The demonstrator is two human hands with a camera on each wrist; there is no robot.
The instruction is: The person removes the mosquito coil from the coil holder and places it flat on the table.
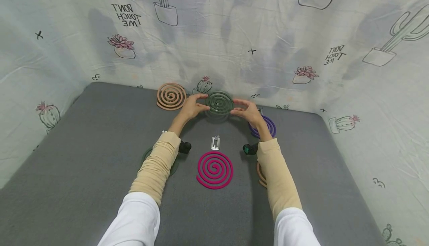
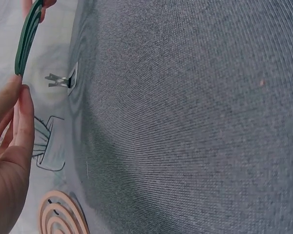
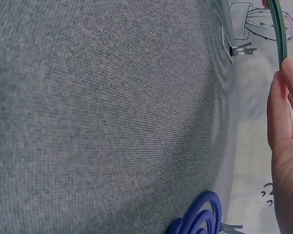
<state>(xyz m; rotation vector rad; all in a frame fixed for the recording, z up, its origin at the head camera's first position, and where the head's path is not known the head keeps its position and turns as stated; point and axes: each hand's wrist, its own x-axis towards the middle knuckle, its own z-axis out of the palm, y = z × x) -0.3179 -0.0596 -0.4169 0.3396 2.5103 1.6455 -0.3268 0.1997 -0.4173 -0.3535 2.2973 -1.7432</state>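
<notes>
A dark green mosquito coil (image 1: pixel 219 102) is held up at the back of the grey surface, its spiral facing the head view. On its left edge, the thumb and fingers of my left hand (image 1: pixel 192 106) pinch the rim. My right hand (image 1: pixel 250 112) pinches the opposite edge the same way. Both wrist views show the coil nearly edge-on. Below the coil, a small metal coil stand (image 2: pixel 72 82) with an upright prong sits near the back edge; the left wrist view shows it apart from the coil.
A tan coil (image 1: pixel 171 83) is at the back left, and a purple coil (image 1: pixel 273 127) at the right. In front lie a pink coil (image 1: pixel 215 153) and another metal stand (image 1: pixel 215 148). My forearms partly cover another green coil (image 1: pixel 146 153) and a tan one (image 1: pixel 261 177). Printed cloth (image 1: pixel 214 34) hangs behind.
</notes>
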